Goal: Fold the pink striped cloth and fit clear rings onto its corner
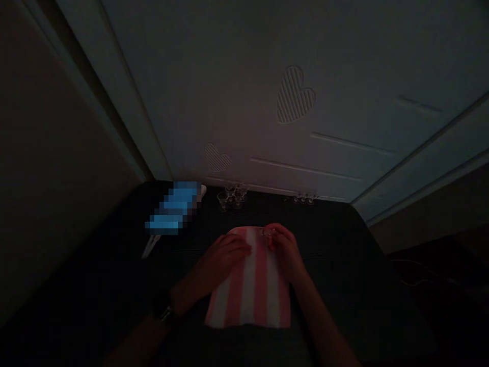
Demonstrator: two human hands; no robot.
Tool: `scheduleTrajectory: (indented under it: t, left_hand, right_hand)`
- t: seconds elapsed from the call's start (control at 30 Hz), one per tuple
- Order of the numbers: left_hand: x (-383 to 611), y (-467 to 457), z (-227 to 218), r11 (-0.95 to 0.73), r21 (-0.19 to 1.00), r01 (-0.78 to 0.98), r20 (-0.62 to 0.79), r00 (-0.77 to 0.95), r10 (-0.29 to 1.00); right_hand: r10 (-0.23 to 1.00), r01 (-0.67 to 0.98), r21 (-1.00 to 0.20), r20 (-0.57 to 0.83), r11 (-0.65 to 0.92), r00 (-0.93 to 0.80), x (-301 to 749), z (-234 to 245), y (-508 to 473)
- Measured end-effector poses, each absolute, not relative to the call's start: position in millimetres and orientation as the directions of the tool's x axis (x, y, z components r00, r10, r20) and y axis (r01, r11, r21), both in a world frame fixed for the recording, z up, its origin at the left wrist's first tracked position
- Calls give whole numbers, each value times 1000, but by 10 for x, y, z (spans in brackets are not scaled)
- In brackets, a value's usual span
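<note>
A pink-and-white striped cloth (254, 290) lies on a dark table (344, 265) in very dim light. My left hand (225, 255) rests on the cloth's left upper part with fingers curled over the fabric. Beside it, my right hand (282, 247) sits at the cloth's upper right corner, fingers pinched around a small clear glass object (268, 232). A dark watch (164, 311) is on my left wrist.
Several small clear glasses (232, 196) stand in a cluster at the table's far edge, with a few more glasses (304, 198) to the right. A glowing blue pixelated screen (173, 209) lies at the far left. A white panelled wall with heart shapes (294, 97) rises behind.
</note>
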State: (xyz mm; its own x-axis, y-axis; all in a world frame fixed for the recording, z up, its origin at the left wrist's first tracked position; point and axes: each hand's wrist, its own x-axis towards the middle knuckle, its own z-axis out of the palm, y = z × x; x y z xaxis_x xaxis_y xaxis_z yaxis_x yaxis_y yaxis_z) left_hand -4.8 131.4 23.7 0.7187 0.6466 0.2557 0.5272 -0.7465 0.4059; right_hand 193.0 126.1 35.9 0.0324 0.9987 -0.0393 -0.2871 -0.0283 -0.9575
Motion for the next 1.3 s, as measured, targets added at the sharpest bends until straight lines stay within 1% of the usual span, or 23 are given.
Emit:
scheduleTrajectory:
  t: [0.13,0.33,0.43,0.53,0.7,0.87,1.17,1.3]
  left_hand:
    - [-50,1312,219,-753,391,530,252,725,641]
    - [-54,1322,212,-734,415,538,229,719,656]
    - [-50,1318,223,-736,411,538,227,721,654]
    - [-46,1313,235,-734,425,530,227,722,653]
    - [-50,1313,236,-731,418,540,215,722,657]
    - [-51,1322,221,-746,433,506,248,729,638]
    - [-51,1329,222,-761,436,481,303,717,627]
    - [-47,1331,211,-770,437,465,331,713,618]
  right_hand:
    - [1000,-314,-949,-27,-24,4,1925,366,1257]
    - [999,-364,-930,-43,-42,-6,1930,374,1271]
    - [1000,-361,-932,-28,-25,1,1949,375,1274]
    - [999,-344,-938,-50,-46,4,1962,373,1273]
    - [999,-366,-930,-39,-39,-7,1957,365,1270]
    - [998,-374,-926,-60,-46,26,1953,350,1274]
    - [999,-420,-907,-45,-34,15,1973,336,1281]
    - [999,-410,-912,-33,-21,23,1991,312,1289]
